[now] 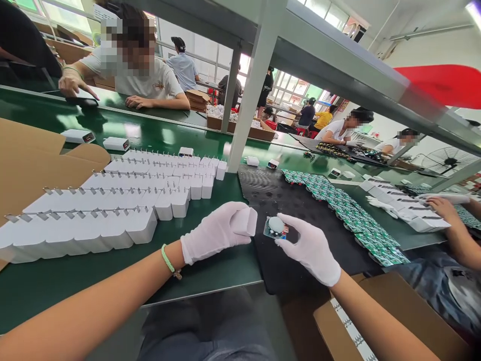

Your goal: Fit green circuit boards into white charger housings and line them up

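Head view, nearest first: a cardboard box (406,301) stands below the bench edge at the right, beside the wearer's legs (210,331). Over the front of the green bench (210,271), both hands wear white gloves. The left hand (216,230), with a pale green bracelet (168,259) at its wrist, grasps a white casing (243,222) between thumb and fingers. The right hand (310,245) pinches a small circuit board (270,229) carrying a pale rounded part, just beside the casing but apart from it, above a black mat (270,268).

Left of the hands, white plug housings (78,228) stand in rows, metal prongs upward, with a cardboard sheet (30,145) beyond them at the left. Right of the hands, green circuit boards (349,215) lie in a long slanting band along the mat. Further right, a co-worker's hand (443,208) touches a row of white pieces (413,210), near a loose white glove (381,205).

Farther off, a metal post (250,85) rises from the bench; behind it sits an open box of white parts (259,129). Across the bench, a person in a white shirt (150,87) rests one forearm on the surface.
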The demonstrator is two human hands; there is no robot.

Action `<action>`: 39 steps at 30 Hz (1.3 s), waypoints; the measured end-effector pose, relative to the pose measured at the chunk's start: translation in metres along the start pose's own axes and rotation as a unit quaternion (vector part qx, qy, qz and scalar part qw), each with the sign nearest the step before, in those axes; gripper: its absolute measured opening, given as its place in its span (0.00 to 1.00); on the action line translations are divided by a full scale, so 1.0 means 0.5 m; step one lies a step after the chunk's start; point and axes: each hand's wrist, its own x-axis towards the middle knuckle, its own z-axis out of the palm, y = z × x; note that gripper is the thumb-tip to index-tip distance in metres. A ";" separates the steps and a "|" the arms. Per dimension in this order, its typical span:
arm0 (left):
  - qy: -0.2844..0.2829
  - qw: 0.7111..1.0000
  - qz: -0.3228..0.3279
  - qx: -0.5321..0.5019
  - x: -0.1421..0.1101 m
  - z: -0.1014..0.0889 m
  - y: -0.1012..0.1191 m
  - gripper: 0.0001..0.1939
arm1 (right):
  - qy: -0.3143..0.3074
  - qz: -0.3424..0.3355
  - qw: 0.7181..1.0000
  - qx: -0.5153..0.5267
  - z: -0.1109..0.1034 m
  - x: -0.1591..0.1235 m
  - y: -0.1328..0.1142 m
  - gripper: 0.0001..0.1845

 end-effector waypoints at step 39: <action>-0.039 0.999 0.021 -0.003 -0.034 -0.008 0.041 0.28 | 0.006 -0.111 0.994 0.009 -0.047 0.005 -0.126 0.38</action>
